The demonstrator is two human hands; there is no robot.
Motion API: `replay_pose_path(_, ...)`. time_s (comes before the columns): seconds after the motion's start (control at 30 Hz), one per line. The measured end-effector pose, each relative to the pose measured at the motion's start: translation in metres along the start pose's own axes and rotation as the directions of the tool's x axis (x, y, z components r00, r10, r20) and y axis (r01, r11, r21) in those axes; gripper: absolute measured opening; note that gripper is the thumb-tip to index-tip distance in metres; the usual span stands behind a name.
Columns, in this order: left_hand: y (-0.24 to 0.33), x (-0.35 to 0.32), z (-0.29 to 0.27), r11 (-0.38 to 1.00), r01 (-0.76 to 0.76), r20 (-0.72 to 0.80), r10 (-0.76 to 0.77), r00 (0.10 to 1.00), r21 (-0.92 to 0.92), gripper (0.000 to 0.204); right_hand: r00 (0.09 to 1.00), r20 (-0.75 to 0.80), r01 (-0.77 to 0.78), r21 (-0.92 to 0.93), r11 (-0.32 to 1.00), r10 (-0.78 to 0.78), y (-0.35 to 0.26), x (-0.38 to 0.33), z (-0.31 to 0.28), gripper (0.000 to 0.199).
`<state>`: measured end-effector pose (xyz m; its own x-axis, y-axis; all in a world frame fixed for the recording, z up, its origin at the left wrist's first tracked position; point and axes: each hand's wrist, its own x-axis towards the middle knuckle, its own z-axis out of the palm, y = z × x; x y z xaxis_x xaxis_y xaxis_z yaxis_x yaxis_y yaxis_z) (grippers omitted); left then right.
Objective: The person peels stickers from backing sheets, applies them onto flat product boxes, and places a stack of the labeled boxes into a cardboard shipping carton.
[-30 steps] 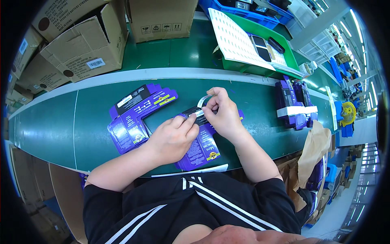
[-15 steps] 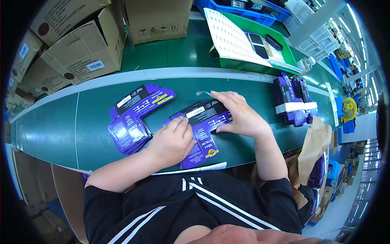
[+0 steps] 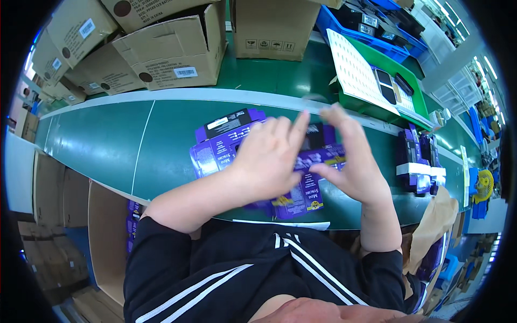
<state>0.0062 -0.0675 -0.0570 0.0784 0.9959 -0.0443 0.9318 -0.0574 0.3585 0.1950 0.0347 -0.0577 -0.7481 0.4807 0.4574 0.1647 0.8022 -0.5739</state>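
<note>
Over the green bench (image 3: 107, 145), both hands meet above a flat purple carton (image 3: 309, 185); the left hand (image 3: 269, 156) spreads wide across it; the right hand (image 3: 350, 161) pinches its upper flap; more purple cartons (image 3: 221, 142) lie just left.

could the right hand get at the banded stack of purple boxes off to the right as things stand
Probably yes. The banded stack of purple boxes sits on the green belt to the right of the right hand, with only bare belt between them. The hand is busy on the flat purple carton, though.
</note>
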Motion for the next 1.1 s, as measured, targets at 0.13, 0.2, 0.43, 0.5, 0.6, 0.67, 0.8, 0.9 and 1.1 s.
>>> replay_pose_path(0.13,-0.077,-0.010,-0.001,0.986,0.109,-0.205,-0.082,0.975,0.125,0.083,0.945,-0.248,-0.150,0.257,0.955,0.215,0.010,-0.008,0.001,0.056)
replay_pose_path(0.2,-0.113,-0.018,0.016,0.978,0.120,-0.216,-0.082,0.973,0.170,0.084,0.872,-0.174,-0.301,0.546,0.782,0.457,0.028,-0.025,0.003,0.037)
replay_pose_path(0.43,-0.057,-0.007,0.056,0.956,-0.278,-0.375,0.294,0.879,0.098,0.062,0.727,-0.038,-0.554,0.559,0.617,0.686,0.039,-0.030,0.053,0.010)
replay_pose_path(0.5,-0.046,-0.010,0.075,0.942,-0.335,-0.343,0.327,0.880,0.040,0.054,0.719,-0.019,-0.598,0.491,0.633,0.694,0.039,-0.028,0.060,0.012)
replay_pose_path(0.6,-0.039,-0.012,0.089,0.922,-0.385,-0.310,0.361,0.880,-0.021,0.045,0.740,-0.050,-0.609,0.376,0.699,0.671,0.037,-0.025,0.068,0.028)
replay_pose_path(0.67,-0.037,-0.013,0.091,0.923,-0.384,-0.348,0.359,0.866,-0.002,0.039,0.787,-0.076,-0.568,0.299,0.767,0.612,0.045,-0.029,0.077,0.033)
replay_pose_path(0.8,-0.036,-0.013,0.093,0.925,-0.380,-0.389,0.359,0.849,0.024,0.032,0.828,-0.090,-0.523,0.230,0.821,0.553,0.050,-0.031,0.082,0.039)
replay_pose_path(0.9,-0.036,-0.013,0.094,0.921,-0.387,-0.402,0.372,0.836,0.048,0.032,0.819,-0.087,-0.533,0.254,0.807,0.568,0.050,-0.031,0.082,0.039)
replay_pose_path(1.1,-0.036,-0.015,0.095,0.922,-0.385,-0.390,0.370,0.843,0.042,0.037,0.821,-0.085,-0.542,0.197,0.817,0.565,0.051,-0.033,0.086,0.039)
